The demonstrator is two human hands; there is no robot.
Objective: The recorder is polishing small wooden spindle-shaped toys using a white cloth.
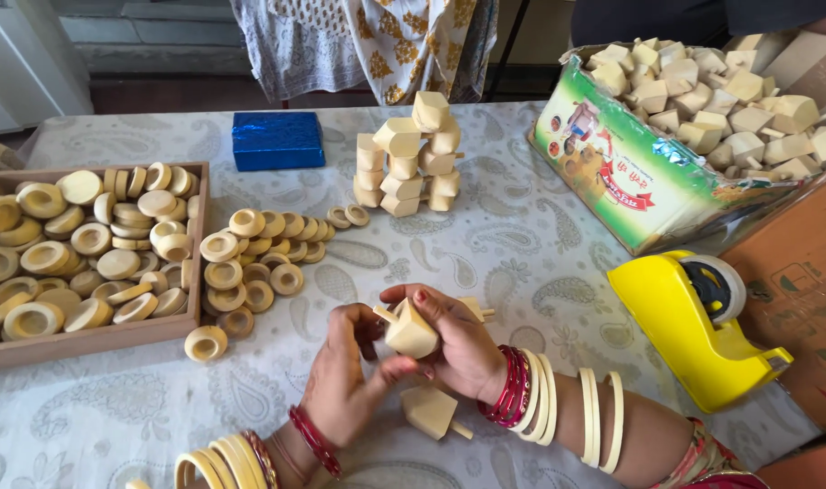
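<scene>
Head view shows both hands low in the middle, over a surface [522, 235] with a paisley cloth. Right hand [458, 349] and left hand [345, 385] meet on one wooden top [409, 330], a pale block with a thin peg. Right fingers [413, 295] curl over it from above and close on it; the left thumb presses on it from below, so both hands pinch the same piece. Its long axis runs from the peg, pointing up-left, to the body at lower right. It is held in the air, between the two palms, equally near to both.

A second top [429, 412] lies on the cloth just below the hands, nearer the right wrist, its peg pointing to the right. A third piece seems to stick out behind the right hand, but I cannot tell it well.

To the left stand a tray [96, 340] of wooden rings and loose rings [259, 249] beside it. Further back are a stack [408, 154] of blocks and a blue box [277, 140]. At right are a carton [630, 181] of tops and a yellow tape dispenser [694, 326].
</scene>
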